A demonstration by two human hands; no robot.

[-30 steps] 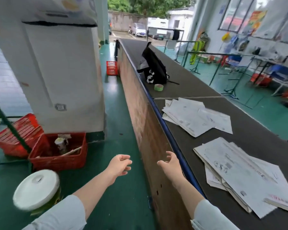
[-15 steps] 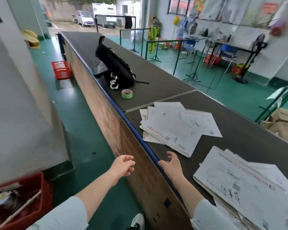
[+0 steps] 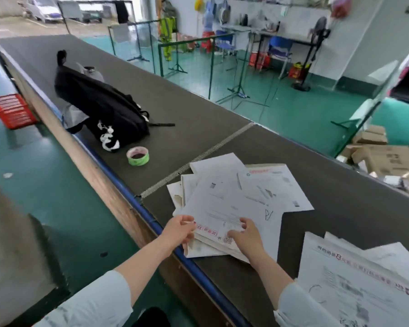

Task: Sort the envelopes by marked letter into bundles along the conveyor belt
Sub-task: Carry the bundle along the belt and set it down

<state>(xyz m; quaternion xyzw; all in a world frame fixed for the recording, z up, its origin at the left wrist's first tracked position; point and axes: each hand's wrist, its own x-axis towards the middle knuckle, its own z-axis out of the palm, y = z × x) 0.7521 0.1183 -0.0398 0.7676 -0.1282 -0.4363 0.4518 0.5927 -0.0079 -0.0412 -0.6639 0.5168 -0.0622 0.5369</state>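
Conveyor belt (image 3: 340, 208) | free: bare strip between 2 envelope stacks, middle pile (image 3: 234, 197) and right pile (image 3: 364, 279); bare far side | obstacles: tape roll (image 3: 138, 156) left of middle pile; backpack (image 3: 99, 107) beyond it, by near edge

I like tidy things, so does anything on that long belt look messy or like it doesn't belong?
Yes. The envelope pile is fanned out crooked, corners pointing different ways. A black backpack and a green tape roll also sit on the belt, not mail.
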